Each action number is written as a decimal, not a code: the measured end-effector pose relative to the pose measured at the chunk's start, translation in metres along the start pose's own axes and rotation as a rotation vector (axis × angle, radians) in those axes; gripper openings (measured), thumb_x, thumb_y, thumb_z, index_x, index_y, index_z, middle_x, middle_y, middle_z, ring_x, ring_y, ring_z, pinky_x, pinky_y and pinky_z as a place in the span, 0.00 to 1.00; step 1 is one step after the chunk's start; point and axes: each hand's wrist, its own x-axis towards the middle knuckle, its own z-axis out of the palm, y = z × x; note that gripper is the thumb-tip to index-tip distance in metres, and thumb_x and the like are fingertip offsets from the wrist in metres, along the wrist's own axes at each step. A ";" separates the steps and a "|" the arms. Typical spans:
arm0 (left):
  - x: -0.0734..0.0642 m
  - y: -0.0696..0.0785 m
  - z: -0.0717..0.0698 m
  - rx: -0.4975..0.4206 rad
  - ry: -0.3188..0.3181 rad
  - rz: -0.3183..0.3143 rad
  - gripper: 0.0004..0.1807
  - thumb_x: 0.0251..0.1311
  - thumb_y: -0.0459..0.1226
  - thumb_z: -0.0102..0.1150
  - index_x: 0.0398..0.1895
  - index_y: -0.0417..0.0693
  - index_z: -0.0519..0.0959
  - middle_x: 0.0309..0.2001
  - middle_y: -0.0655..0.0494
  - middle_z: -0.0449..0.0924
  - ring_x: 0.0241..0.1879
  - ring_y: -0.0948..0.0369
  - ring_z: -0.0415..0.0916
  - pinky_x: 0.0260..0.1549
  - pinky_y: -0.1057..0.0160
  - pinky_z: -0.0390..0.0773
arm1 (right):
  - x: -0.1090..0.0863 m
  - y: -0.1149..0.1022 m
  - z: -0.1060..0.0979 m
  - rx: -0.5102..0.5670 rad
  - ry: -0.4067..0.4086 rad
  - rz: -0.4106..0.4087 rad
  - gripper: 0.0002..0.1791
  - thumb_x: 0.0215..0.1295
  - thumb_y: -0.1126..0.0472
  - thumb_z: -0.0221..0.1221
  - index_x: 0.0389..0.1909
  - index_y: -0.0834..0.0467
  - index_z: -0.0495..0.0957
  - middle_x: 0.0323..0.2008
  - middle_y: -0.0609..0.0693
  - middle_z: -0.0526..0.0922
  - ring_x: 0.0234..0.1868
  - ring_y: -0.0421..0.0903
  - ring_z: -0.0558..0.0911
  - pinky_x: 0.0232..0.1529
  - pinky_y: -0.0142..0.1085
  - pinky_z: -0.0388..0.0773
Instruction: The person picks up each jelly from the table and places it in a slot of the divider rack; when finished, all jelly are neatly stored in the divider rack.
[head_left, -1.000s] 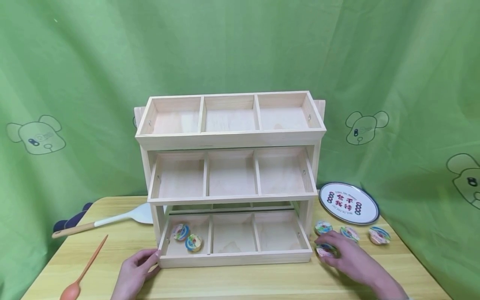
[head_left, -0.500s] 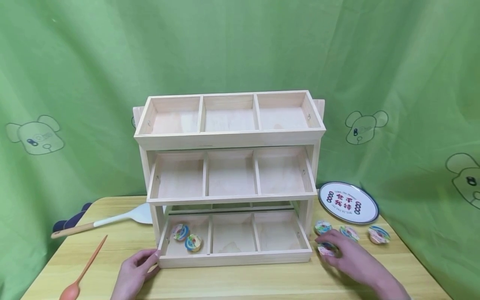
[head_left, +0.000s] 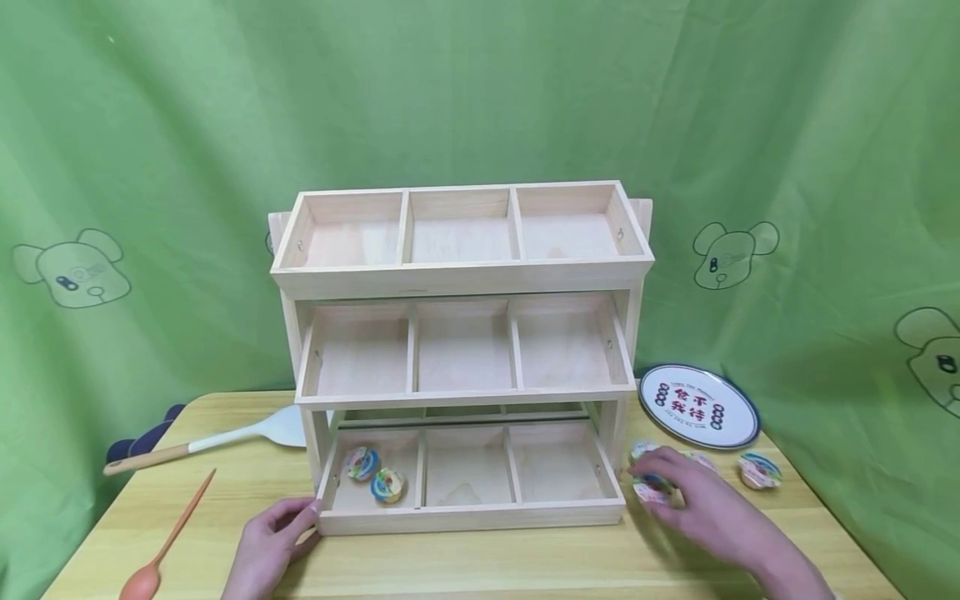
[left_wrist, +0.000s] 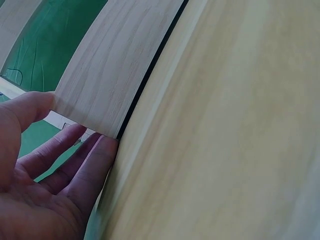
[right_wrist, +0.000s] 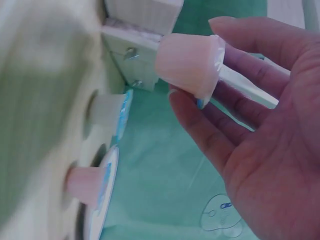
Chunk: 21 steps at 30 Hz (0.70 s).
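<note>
My right hand (head_left: 701, 510) pinches a jelly cup (right_wrist: 187, 62) between thumb and fingers, just right of the wooden rack; in the right wrist view its pink body hangs above the table. Behind that hand, two more jelly cups are partly covered, and another jelly cup (head_left: 759, 471) stands farther right. Two jelly cups (head_left: 387, 485) lie in the left compartment of the rack's bottom tray (head_left: 468, 518). At that tray's front left corner my left hand (head_left: 268, 546) grips the end, its thumb (left_wrist: 37, 107) at the upper edge and its fingers against the side.
The three-tier wooden rack (head_left: 461, 279) fills the middle of the table, with three compartments per tier. A white plate with red characters (head_left: 697, 407) lies behind the cups. At left are a white spatula (head_left: 225, 439) and an orange spoon (head_left: 168, 542). A green curtain hangs behind.
My right hand has lifted the jelly cup slightly and shifted up, now covering more of the cups behind. The left hand keeps its place at the tray corner.
</note>
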 end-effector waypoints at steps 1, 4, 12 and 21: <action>0.000 0.000 0.000 0.001 0.000 -0.001 0.17 0.65 0.32 0.62 0.51 0.25 0.77 0.50 0.39 0.76 0.48 0.53 0.78 0.48 0.61 0.84 | 0.001 -0.002 0.000 -0.009 0.007 -0.014 0.20 0.54 0.66 0.70 0.48 0.49 0.82 0.53 0.47 0.79 0.54 0.53 0.77 0.56 0.55 0.78; 0.000 0.000 0.000 -0.001 0.001 -0.001 0.17 0.65 0.32 0.62 0.51 0.25 0.77 0.50 0.39 0.76 0.48 0.53 0.78 0.48 0.61 0.84 | 0.005 -0.008 -0.002 -0.029 0.020 -0.052 0.19 0.55 0.64 0.70 0.48 0.49 0.82 0.50 0.40 0.79 0.50 0.46 0.78 0.52 0.49 0.81; 0.000 -0.001 0.002 -0.017 0.007 0.005 0.18 0.64 0.32 0.62 0.51 0.24 0.76 0.48 0.40 0.77 0.46 0.56 0.78 0.48 0.61 0.84 | 0.017 -0.028 -0.005 0.000 -0.039 -0.044 0.19 0.59 0.59 0.69 0.52 0.50 0.80 0.51 0.41 0.78 0.51 0.46 0.78 0.52 0.48 0.82; 0.000 -0.002 0.001 -0.009 0.004 0.011 0.20 0.64 0.34 0.63 0.52 0.25 0.76 0.51 0.38 0.75 0.47 0.56 0.77 0.48 0.61 0.84 | 0.031 -0.045 -0.001 0.024 -0.081 -0.038 0.18 0.62 0.56 0.66 0.53 0.51 0.80 0.54 0.47 0.78 0.54 0.52 0.77 0.55 0.54 0.79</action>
